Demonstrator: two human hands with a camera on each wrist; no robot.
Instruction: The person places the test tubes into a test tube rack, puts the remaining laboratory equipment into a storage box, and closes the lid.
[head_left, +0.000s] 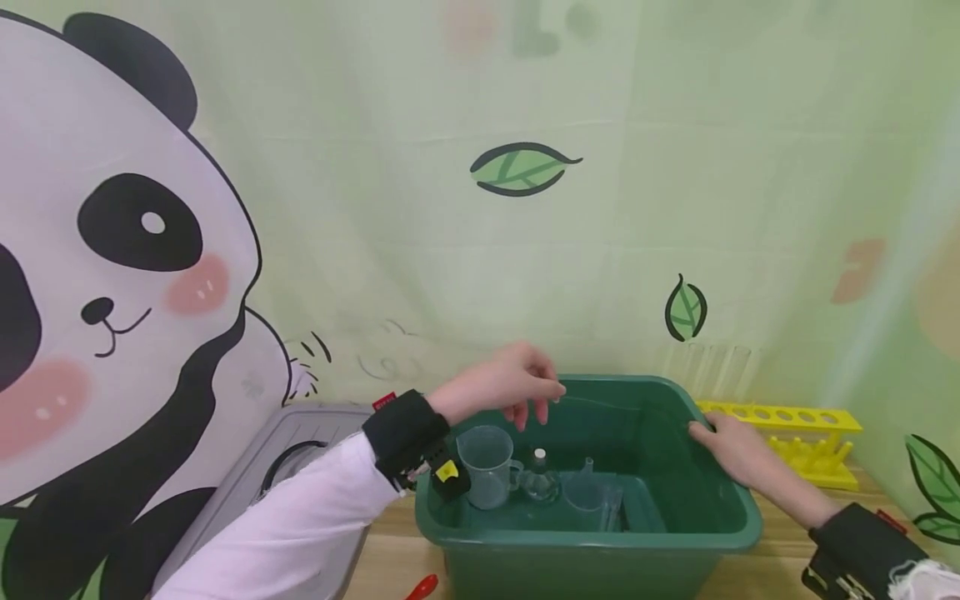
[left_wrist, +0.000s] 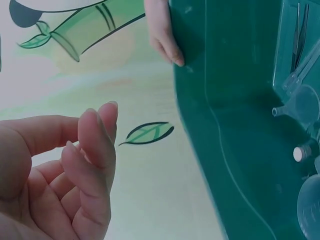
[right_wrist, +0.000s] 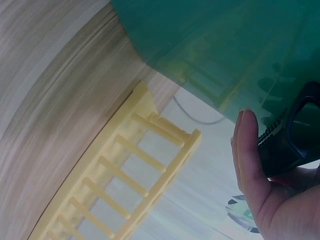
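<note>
My left hand hovers above the far left part of a green plastic tub, fingers loosely bent. In the left wrist view, nothing shows between its fingers. On the right side, my right hand grips the tub's rim, its fingers curled around the dark handle in the right wrist view. Inside the tub stand a clear measuring jug and a small clear bottle with a white cap. Beside them lies a clear funnel, near tweezers in a shallow tray.
Right of the tub stands a yellow test tube rack with several clear test tubes. A grey tray lies at the left, a black cable-like loop on it. A red handle shows at the wooden table's front.
</note>
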